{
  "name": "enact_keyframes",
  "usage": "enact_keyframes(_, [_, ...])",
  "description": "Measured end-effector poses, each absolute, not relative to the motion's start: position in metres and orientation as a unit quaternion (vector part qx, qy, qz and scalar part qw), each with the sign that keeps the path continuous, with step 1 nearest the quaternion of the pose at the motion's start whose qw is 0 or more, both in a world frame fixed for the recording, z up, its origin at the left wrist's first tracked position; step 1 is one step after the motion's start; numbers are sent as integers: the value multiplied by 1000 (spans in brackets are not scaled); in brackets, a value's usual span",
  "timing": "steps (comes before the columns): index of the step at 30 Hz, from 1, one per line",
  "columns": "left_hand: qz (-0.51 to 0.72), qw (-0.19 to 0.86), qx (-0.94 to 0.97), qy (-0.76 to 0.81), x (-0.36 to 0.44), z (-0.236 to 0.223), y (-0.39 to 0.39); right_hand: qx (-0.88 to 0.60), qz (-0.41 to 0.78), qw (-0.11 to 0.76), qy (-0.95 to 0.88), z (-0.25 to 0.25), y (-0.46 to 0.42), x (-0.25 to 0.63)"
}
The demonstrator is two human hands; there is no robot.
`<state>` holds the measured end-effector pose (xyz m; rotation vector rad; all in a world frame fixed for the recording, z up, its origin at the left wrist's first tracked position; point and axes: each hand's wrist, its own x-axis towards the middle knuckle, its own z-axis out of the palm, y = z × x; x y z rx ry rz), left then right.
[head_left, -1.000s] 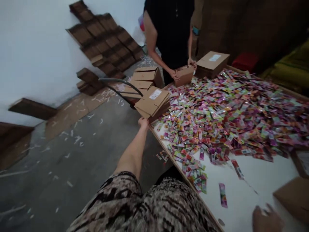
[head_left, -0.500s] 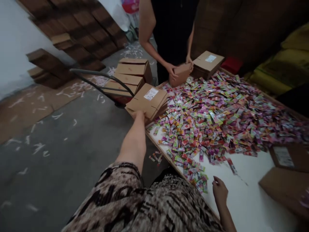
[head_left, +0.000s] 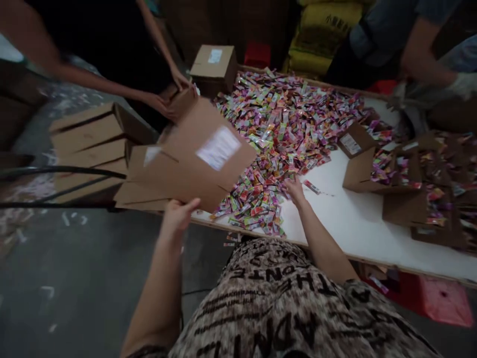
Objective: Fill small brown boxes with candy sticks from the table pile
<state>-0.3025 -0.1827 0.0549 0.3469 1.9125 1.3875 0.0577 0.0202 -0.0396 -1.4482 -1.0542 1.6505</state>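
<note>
My left hand (head_left: 178,216) grips the near edge of a flat cardboard box (head_left: 179,169), thumb on top. This folded box is tilted up and carries a white label (head_left: 218,147). Behind it, part of another flat cardboard piece shows at the left. My right hand (head_left: 294,190) is at the near edge of a heap of small colourful sachets (head_left: 276,124), its fingertips against them. Those fingers are blurred and partly hidden, so what they hold, if anything, is unclear. One loose sachet (head_left: 311,187) lies on the white table (head_left: 335,219) just right of that hand.
A co-worker's hands (head_left: 167,99) hold a small carton behind my flat box. A closed carton (head_left: 213,67) stands at the table's far side. Open boxes of sachets (head_left: 395,174) crowd the right. Another person's gloved hand (head_left: 464,84) is beyond. Cartons (head_left: 91,144) sit on a trolley at left.
My view has swung right. The flat box has come up off the stack by the trolley in my left hand. My right hand has moved forward to the sachet heap.
</note>
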Motion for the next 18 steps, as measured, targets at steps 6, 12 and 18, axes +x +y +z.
enact_keyframes(6, [423, 431, 327, 727, -173, 0, -144, -491, 542, 434, -526, 24, 25, 152])
enact_keyframes(12, [511, 379, 319, 703, -57, -6, -100, -587, 481, 403, -511, 12, -60, 251])
enact_keyframes(18, [454, 432, 470, 621, 23, -8, -84, -738, 392, 478, -272, -21, -97, 283])
